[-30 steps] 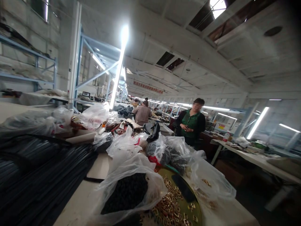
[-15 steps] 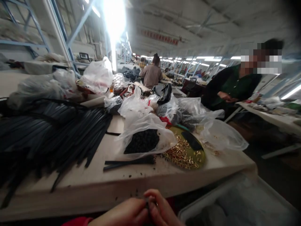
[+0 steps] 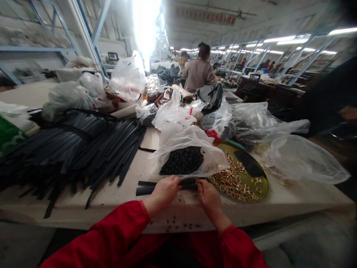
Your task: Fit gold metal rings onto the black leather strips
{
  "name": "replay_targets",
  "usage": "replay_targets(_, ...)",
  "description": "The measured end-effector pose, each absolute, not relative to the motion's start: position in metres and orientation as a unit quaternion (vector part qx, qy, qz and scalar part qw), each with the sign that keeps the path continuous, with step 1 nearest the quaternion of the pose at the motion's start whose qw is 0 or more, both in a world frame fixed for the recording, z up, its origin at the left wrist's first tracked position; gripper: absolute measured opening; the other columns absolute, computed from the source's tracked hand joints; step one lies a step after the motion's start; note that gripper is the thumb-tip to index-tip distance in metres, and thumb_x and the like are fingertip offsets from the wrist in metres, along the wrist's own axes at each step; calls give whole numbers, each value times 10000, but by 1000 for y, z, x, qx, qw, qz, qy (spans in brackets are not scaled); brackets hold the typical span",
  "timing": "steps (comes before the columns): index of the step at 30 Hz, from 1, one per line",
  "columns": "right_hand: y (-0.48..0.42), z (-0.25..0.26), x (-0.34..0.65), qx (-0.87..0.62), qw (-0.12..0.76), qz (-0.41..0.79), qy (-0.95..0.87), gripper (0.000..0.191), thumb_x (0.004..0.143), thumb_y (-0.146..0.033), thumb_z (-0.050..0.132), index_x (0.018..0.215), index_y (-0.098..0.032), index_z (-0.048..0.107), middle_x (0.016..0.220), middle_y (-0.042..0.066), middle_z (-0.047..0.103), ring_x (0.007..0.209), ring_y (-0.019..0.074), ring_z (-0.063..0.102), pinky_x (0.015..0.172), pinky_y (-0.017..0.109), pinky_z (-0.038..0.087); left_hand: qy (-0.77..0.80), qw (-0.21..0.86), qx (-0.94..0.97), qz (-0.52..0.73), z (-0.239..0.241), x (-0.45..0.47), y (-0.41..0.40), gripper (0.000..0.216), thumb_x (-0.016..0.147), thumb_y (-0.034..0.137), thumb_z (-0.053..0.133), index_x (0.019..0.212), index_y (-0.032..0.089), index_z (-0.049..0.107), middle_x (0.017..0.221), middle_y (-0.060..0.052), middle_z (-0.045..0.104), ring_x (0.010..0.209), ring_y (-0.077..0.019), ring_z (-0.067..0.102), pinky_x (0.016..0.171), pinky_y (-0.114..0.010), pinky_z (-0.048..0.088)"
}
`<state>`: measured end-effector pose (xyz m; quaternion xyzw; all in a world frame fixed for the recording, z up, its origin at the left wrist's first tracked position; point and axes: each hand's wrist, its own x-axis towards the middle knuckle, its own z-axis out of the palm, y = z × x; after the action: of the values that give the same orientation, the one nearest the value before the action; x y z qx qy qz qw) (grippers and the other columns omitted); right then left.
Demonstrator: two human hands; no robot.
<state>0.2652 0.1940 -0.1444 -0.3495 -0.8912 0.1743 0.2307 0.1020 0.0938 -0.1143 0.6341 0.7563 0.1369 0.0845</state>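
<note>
Several short black straps [image 3: 145, 190] lie near the table's front edge. My left hand [image 3: 165, 190] has its fingers closed around their middle stretch. At their right end my right hand [image 3: 208, 194] pinches a strap, its fingertips beside the rim of a round yellow tray [image 3: 263, 186]. Gold-coloured metal buckles [image 3: 234, 175] are heaped in that tray, along with a flat dark piece [image 3: 249, 163]. Just behind both hands, an open clear plastic bag [image 3: 214, 163] holds many small black pieces [image 3: 182, 160]. What lies inside my fingers is partly hidden.
A big pile of long black straps [image 3: 83, 152] covers the table's left. Filled plastic bags [image 3: 178, 115] and a black handbag [image 3: 210, 96] stand behind. An empty-looking clear bag [image 3: 304, 158] lies at right. A person in dark clothes [image 3: 331, 96] is at the right edge.
My hands were together below the table's edge; now they are apart, up over the table and on the straps. The view has shifted, and the person at right sits farther toward the edge.
</note>
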Motion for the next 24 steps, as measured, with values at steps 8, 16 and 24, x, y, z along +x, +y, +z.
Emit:
replay_targets(8, 203, -182, 258, -252, 272, -58, -927, 447, 817, -450, 451, 1115, -132, 551, 1103, 161, 574, 996, 296, 507, 840, 420, 380, 740, -6, 660, 131, -133, 90, 76, 153, 852, 259, 448, 846, 199, 589, 879, -45, 573, 869, -190, 511, 765, -309, 392)
replay_targets(16, 211, -183, 234, -164, 223, -90, -957, 307, 835, -316, 430, 1080, -226, 592, 1073, 100, 609, 969, 264, 539, 837, 403, 384, 891, 5, 433, 137, -96, -18, 40, 242, 888, 206, 369, 903, 88, 580, 910, -139, 573, 860, -203, 553, 757, -355, 433)
replay_targets(24, 192, -165, 239, -177, 230, -105, -951, 374, 835, -299, 444, 1177, -174, 527, 1146, 125, 578, 1046, 272, 495, 907, 420, 351, 937, 93, 283, 181, -103, -51, 65, 300, 842, 300, 510, 1081, 118, 521, 1075, -87, 551, 923, -189, 558, 785, -381, 477)
